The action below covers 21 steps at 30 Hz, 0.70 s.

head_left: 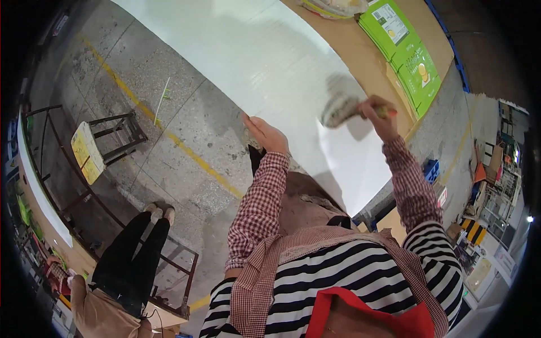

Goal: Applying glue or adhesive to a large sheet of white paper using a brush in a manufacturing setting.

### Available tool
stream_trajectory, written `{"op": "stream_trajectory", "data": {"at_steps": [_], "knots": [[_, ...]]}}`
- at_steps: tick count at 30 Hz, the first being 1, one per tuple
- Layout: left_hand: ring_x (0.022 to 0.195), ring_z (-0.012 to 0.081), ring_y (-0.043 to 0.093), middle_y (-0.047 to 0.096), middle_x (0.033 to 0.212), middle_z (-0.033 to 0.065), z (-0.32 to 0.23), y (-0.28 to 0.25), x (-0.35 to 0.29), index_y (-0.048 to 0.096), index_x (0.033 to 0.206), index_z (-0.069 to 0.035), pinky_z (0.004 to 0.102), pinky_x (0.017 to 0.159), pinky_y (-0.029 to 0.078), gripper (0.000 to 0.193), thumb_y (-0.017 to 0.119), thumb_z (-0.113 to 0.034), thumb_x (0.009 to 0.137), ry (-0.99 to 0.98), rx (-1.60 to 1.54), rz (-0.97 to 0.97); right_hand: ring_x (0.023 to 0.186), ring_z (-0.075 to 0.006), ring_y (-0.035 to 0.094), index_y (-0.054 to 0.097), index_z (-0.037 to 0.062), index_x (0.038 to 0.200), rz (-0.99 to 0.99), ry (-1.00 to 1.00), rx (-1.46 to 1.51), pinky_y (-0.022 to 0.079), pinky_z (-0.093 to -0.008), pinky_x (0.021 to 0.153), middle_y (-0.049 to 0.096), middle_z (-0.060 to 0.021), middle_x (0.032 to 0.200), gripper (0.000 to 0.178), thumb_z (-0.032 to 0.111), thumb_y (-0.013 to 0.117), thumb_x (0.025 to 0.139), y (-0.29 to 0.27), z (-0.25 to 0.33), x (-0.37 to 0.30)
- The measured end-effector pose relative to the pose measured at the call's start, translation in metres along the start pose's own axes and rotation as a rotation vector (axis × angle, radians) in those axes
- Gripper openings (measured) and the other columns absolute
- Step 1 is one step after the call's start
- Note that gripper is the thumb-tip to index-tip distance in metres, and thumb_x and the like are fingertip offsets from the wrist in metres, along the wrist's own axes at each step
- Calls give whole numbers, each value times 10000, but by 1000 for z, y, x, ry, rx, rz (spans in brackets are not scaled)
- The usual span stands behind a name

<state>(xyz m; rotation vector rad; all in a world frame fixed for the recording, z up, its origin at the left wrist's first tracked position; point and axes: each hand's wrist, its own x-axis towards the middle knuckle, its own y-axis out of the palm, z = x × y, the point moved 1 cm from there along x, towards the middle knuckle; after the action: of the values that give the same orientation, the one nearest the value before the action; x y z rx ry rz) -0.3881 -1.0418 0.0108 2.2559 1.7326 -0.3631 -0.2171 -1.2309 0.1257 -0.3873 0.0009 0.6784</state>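
Observation:
A long white sheet (282,67) stretches across the worktable in front of me, bending away to the far left. My right hand (379,115) is closed around the handle of a wide flat brush (340,110). The brush head, slightly blurred, is over the right part of the sheet, and its shadow falls beside it. At the sheet's left edge is my left hand (267,135), its fingers stretched out and nothing visible in them. Whether it presses on the edge cannot be made out.
Flat green printed cartons (406,56) lie on the brown board (360,48) at the right, with a plastic bag (335,7) beyond. Left on the concrete floor stands a stool (87,152) with a yellowish top. Another person (127,265) works at a table at lower left.

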Motion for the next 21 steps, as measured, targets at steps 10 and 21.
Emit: {"op": "stream_trajectory", "data": {"at_steps": [10,21], "knots": [[1324,329,248,190,1441,261,-5,6,-6,129,1406,51,365,1090,219,594,228,-371,998,-10,-19,24,588,-49,514,634,40,727,-50,-117,189,405,-197,529,574,21,638,128,146,658,794,63,62,132],[1308,334,277,228,1425,263,8,-2,2,155,1398,59,365,1086,220,620,235,-402,992,25,-73,36,614,-58,540,623,23,739,40,-108,200,433,-199,548,588,12,673,146,146,685,787,47,51,103]]}}
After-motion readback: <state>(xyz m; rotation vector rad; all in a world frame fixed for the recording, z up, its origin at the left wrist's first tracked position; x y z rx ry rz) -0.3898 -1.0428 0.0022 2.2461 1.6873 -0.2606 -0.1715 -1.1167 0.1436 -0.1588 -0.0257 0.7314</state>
